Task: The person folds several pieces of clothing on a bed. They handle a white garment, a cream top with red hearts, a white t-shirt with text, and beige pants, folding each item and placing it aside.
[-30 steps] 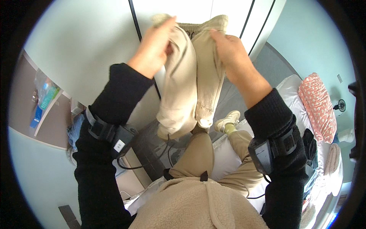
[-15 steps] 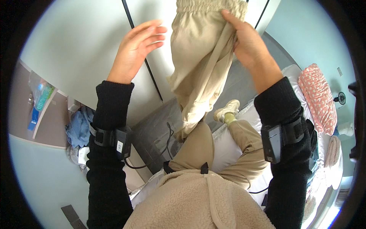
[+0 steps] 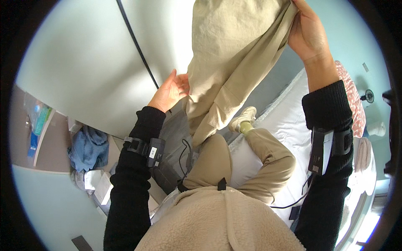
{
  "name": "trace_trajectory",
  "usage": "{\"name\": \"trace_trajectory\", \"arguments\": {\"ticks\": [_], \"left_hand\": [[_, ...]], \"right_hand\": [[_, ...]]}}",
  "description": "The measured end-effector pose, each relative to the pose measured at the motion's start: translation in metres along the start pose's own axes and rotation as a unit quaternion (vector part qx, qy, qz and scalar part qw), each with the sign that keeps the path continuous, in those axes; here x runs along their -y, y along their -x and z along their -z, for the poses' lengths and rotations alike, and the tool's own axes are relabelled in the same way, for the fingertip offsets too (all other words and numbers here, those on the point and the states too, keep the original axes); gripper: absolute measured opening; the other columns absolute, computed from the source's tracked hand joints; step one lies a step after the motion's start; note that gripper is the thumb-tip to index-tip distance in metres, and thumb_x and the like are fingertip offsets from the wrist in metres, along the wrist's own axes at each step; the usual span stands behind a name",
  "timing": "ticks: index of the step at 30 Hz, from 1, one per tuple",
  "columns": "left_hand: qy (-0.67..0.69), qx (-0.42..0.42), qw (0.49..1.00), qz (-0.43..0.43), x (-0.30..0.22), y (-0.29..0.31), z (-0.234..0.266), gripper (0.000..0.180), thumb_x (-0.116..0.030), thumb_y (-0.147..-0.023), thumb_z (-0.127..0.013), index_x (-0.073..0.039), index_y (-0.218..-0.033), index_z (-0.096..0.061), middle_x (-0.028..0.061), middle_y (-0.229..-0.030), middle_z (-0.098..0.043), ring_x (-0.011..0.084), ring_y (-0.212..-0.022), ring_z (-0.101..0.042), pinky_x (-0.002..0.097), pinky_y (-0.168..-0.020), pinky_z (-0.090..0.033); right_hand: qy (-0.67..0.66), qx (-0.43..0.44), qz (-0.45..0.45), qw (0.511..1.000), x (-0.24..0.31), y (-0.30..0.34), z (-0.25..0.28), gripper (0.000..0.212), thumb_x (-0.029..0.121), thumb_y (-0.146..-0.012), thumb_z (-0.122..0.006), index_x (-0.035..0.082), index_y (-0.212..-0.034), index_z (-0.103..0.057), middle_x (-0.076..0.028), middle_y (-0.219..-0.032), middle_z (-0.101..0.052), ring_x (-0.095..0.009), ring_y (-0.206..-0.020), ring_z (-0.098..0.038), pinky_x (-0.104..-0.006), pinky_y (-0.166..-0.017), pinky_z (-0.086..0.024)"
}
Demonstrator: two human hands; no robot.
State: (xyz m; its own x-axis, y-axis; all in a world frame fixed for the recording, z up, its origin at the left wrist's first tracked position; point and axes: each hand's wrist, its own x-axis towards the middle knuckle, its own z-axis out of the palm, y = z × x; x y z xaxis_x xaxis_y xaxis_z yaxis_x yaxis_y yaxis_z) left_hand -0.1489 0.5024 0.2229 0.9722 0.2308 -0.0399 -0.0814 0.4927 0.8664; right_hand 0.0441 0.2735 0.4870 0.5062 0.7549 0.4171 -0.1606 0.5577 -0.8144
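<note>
A pair of beige trousers hangs in front of me, upper part cut off by the top of the view. My right hand is closed on the cloth at its upper right side and holds it up. Lower down, at the left edge of the trousers, is my left hand, thumb raised and fingers apart, the fingertips against the fabric. The tapering lower end of the trousers hangs close to my bent knee.
White panels with a dark seam stand ahead. At left, a shelf holds blue cloth and white boxes. I sit on a white-sheeted bed; a pink patterned pillow lies at right. A black cable hangs over the grey floor.
My right hand has lifted the trousers up and to the right, taking the waistband out of view. My left hand has come down and right to the trousers' edge.
</note>
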Motion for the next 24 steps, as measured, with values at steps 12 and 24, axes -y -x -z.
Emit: {"name": "trace_trajectory", "arguments": {"ticks": [12, 24], "left_hand": [[-0.081, -0.051, 0.988, 0.122, 0.026, -0.030, -0.078, 0.075, -0.061, -0.099, -0.030, 0.002, -0.136, -0.046, 0.0145, -0.134, -0.054, 0.0240, -0.125, -0.050, 0.0418, -0.110, -0.032], [0.093, -0.017, 0.995, -0.040, -0.025, -0.011, -0.039, 0.043, -0.017, -0.096, -0.054, 0.007, -0.131, -0.048, 0.0174, -0.134, -0.054, 0.0254, -0.125, -0.050, 0.0409, -0.109, -0.036]], "right_hand": [[-0.033, 0.064, 0.013, 0.997, 0.034, 0.015, 0.019, 0.036, 0.028, -0.101, -0.050, -0.001, -0.120, -0.058, -0.012, -0.117, -0.066, -0.021, -0.106, -0.064, -0.0350, -0.096, -0.052], [0.101, -0.020, 0.043, 0.994, 0.063, 0.013, 0.047, 0.033, 0.028, -0.098, -0.055, -0.001, -0.112, -0.061, -0.009, -0.104, -0.068, -0.019, -0.093, -0.067, -0.0332, -0.086, -0.055]]}}
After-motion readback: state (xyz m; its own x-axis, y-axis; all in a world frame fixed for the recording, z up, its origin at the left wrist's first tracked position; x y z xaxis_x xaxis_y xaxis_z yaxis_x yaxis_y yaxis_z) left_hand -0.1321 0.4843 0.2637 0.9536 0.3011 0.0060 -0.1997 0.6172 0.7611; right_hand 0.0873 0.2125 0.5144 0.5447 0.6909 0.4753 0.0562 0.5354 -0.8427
